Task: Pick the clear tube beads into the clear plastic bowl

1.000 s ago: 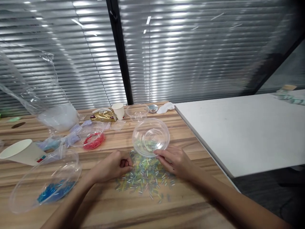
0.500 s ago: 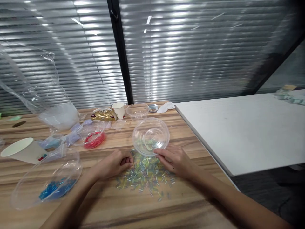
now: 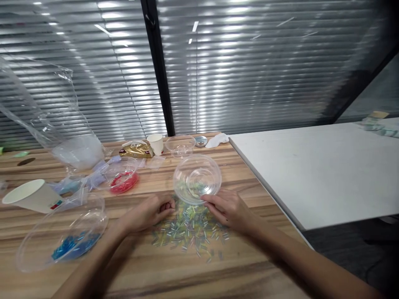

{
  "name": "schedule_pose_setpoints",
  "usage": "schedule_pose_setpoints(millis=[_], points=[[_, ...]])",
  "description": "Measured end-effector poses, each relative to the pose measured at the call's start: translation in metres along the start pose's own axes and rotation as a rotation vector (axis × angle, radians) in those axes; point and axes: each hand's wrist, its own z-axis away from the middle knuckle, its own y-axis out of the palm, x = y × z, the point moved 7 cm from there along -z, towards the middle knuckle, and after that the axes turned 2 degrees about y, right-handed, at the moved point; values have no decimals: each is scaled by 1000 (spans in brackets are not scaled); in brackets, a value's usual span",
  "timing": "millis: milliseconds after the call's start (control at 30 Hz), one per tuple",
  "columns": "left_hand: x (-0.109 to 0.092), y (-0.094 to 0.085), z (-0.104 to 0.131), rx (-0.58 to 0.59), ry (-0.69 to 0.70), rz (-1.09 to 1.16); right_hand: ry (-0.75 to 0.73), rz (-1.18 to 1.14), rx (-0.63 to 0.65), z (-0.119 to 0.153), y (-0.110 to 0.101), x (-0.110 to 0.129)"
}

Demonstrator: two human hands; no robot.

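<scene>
My right hand [image 3: 229, 207] pinches the near rim of a clear plastic bowl [image 3: 197, 178], which is tilted so its inside faces me. Pale yellow and green tube beads show in the bowl or through its wall; I cannot tell which. A loose heap of small yellow, green and clear tube beads [image 3: 190, 228] is spread on the wooden table just below the bowl. At the heap's left edge, my left hand [image 3: 154, 212] is closed with its fingers curled together. What those fingers hold, if anything, is hidden.
To the left lie a clear bowl with blue beads [image 3: 73, 245], a paper cup [image 3: 33, 197] on its side and a bowl of red beads [image 3: 124, 182]. Behind are a gold tissue pack [image 3: 137, 149], an upright cup [image 3: 155, 144] and another clear bowl [image 3: 181, 146]. A white table [image 3: 311, 174] adjoins on the right.
Hardly anything differs. My left fingers have curled slightly at the heap's edge, while my right hand keeps the bowl in the same tilt.
</scene>
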Motion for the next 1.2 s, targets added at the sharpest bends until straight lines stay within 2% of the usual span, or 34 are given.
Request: schedule_pose_setpoints(millis=[167,467,800,1000,1200], points=[[-4,-6,0,-71,32,14,10,-1,-15,0,-1,-2],[1,-17,2,-172,68,131,1,-4,-6,-1,0,2],[-8,-23,2,-220,108,160,21,-1,-43,0,-3,-3],[-10,-31,5,-281,110,195,16,-10,-17,0,0,-2],[-14,-29,4,-310,132,189,-4,-15,20,-1,1,3]])
